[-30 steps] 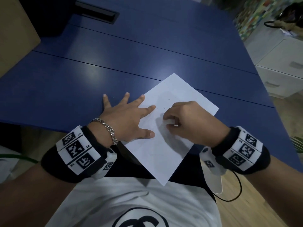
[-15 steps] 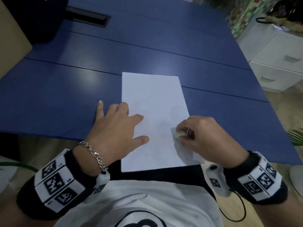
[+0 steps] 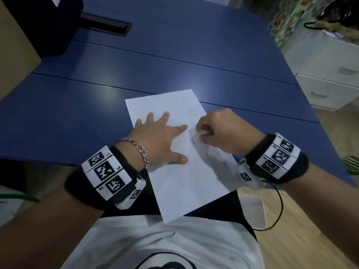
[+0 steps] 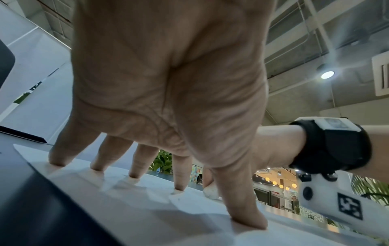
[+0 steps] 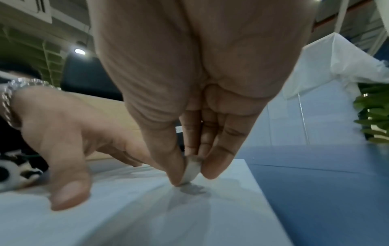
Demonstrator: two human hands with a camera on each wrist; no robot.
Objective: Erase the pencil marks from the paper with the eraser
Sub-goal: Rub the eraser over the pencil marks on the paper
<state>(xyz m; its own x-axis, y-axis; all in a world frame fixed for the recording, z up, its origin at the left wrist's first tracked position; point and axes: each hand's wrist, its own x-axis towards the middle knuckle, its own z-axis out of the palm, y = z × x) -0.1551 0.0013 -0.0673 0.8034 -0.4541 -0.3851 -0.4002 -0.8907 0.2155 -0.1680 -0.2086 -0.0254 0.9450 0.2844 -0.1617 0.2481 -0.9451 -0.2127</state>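
Observation:
A white sheet of paper [image 3: 186, 177] lies on the blue table, its near end hanging over the table's front edge. My left hand [image 3: 161, 138] presses flat on the sheet with straight, spread fingers [image 4: 181, 173]. My right hand [image 3: 219, 131] pinches a small white eraser [image 3: 202, 132] between thumb and fingers. The eraser [image 5: 191, 171] touches the paper near its right edge, just right of the left index fingertip. Faint grey smudges [image 5: 192, 189] show on the paper [image 5: 147, 208] under the eraser. Only a few tiny pencil specks show elsewhere on the sheet.
The blue table [image 3: 174, 65] stretches far ahead, with a black cable slot [image 3: 108, 26] at the back left beside a dark object [image 3: 48, 26]. A white drawer cabinet [image 3: 334, 74] stands to the right. A black cable [image 3: 279, 206] hangs from my right wrist.
The paper has been turned from a diamond angle to nearly lengthwise. My left hand moved further onto the sheet, and my right hand with the eraser shifted toward its right edge.

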